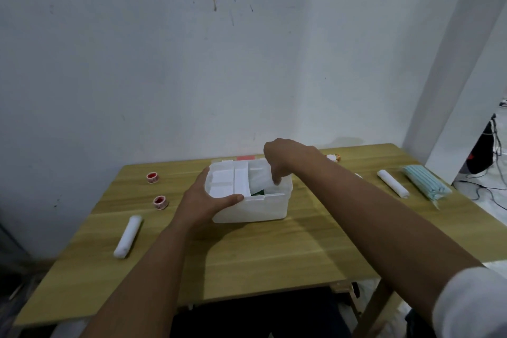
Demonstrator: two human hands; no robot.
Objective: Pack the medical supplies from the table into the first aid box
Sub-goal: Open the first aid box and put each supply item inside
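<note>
The white first aid box (pixel 255 207) stands open in the middle of the wooden table (pixel 274 250). My left hand (pixel 203 200) grips its near left corner, thumb along the front rim. My right hand (pixel 282 159) reaches down into the right compartment, fingers pinched on a white packet (pixel 260 182) above something green. Two white bandage rolls lie on the table, one at the left (pixel 128 236) and one at the right (pixel 393 183). Two red tape rolls (pixel 151 177) (pixel 160 202) sit at the left. A pack of blue face masks (pixel 425 182) lies at far right.
A small item with an orange end (pixel 333 157) lies behind my right wrist, and a pink strip (pixel 245 158) shows behind the box. A wall stands just past the table's far edge. Black gear and cables (pixel 482 153) are on the floor to the right.
</note>
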